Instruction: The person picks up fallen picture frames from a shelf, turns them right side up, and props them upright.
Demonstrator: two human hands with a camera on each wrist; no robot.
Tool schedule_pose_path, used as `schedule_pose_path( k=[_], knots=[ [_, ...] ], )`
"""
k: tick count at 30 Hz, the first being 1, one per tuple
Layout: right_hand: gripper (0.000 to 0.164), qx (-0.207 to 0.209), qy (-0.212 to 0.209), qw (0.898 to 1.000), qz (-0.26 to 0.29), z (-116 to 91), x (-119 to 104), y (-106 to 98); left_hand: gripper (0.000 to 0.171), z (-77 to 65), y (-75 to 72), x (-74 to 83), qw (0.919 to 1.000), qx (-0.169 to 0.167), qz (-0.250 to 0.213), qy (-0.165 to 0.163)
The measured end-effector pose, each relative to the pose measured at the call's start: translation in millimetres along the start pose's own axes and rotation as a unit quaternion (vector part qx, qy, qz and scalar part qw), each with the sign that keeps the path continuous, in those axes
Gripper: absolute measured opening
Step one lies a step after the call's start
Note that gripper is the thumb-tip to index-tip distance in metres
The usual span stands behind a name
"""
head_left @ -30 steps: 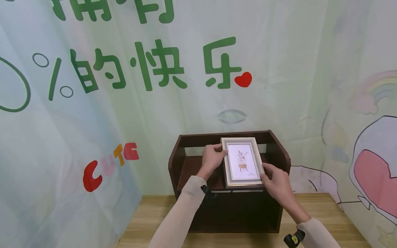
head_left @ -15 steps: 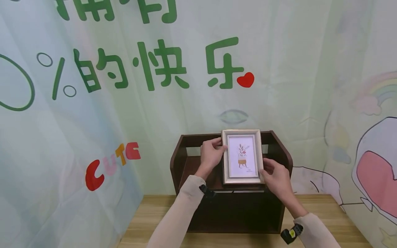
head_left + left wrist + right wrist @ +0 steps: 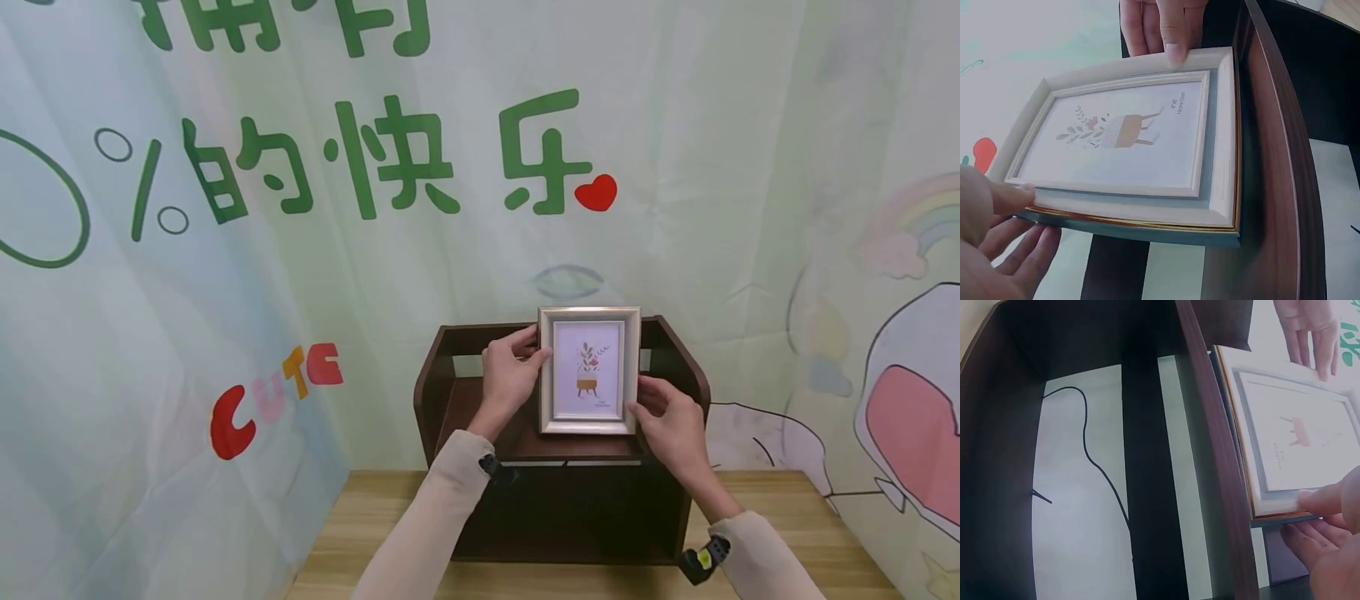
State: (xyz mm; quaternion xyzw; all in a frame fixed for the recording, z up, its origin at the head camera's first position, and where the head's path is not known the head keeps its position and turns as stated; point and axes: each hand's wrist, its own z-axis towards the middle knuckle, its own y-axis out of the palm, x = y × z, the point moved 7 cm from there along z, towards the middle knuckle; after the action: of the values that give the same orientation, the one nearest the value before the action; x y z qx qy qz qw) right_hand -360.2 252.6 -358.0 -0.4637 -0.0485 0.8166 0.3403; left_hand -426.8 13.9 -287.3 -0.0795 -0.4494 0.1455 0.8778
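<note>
A picture frame with a pale silver border and a potted-plant print stands nearly upright at the upper shelf of a dark brown shelf unit. My left hand pinches its left side, thumb on the front and fingers behind. At the lower right side, my right hand holds it between thumb and fingers. The left wrist view shows the frame's dark backing over the left fingers. In the right wrist view, the right thumb presses the border. Whether the frame's bottom edge touches the board is unclear.
The shelf unit stands on a wood-grain table against a printed cloth backdrop. Its raised side panels flank the hands. Inside the open lower bay, a thin black cable shows in the right wrist view.
The picture frame has tilted from leaning back to nearly upright, its top rising above the unit's back rail. Both hands have kept their hold on its sides.
</note>
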Motion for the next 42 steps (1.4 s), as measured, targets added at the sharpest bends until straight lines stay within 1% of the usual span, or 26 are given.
schedule_pose_path(
  k=[4,7,11,15,19,26,29,32,37,42],
  knots=[
    [0.039,0.013,-0.007,1.000,0.008,-2,0,0,0.042,-4.0,-2.2,0.1,0.9999,-0.005,-0.011,0.009],
    [0.039,0.019,-0.010,1.000,0.012,-3,1,0,0.043,-7.0,-3.6,-2.1,0.9997,-0.007,-0.019,0.009],
    [0.040,0.016,-0.012,1.000,0.015,-5,2,1,0.043,-10.7,-6.2,-4.6,0.9995,-0.005,-0.030,0.012],
    [0.040,0.011,-0.011,1.000,0.019,-7,4,0,0.045,-14.8,-5.9,-5.4,0.9992,-0.008,-0.031,0.025],
    [0.040,-0.002,-0.009,1.000,0.014,-8,7,0,0.041,-22.0,-5.8,-7.0,0.9992,-0.005,-0.014,0.037],
    [0.039,-0.030,-0.011,0.999,-0.004,-9,9,1,0.026,-46.5,-6.5,-14.9,0.9972,0.021,0.058,0.041],
    [0.039,-0.041,-0.012,0.999,-0.004,-10,9,3,0.024,-55.7,-6.3,-17.2,0.9963,0.031,0.069,0.041],
    [0.039,-0.048,-0.011,0.999,-0.001,-11,10,3,0.025,-60.9,-5.8,-18.4,0.9961,0.038,0.071,0.037],
    [0.039,-0.053,-0.005,0.999,-0.005,-12,10,3,0.025,-60.5,-4.4,-19.7,0.9964,0.040,0.065,0.037],
    [0.041,-0.061,0.006,0.998,-0.009,-15,8,3,0.023,-52.9,-3.1,-23.5,0.9962,0.040,0.067,0.040]
  ],
)
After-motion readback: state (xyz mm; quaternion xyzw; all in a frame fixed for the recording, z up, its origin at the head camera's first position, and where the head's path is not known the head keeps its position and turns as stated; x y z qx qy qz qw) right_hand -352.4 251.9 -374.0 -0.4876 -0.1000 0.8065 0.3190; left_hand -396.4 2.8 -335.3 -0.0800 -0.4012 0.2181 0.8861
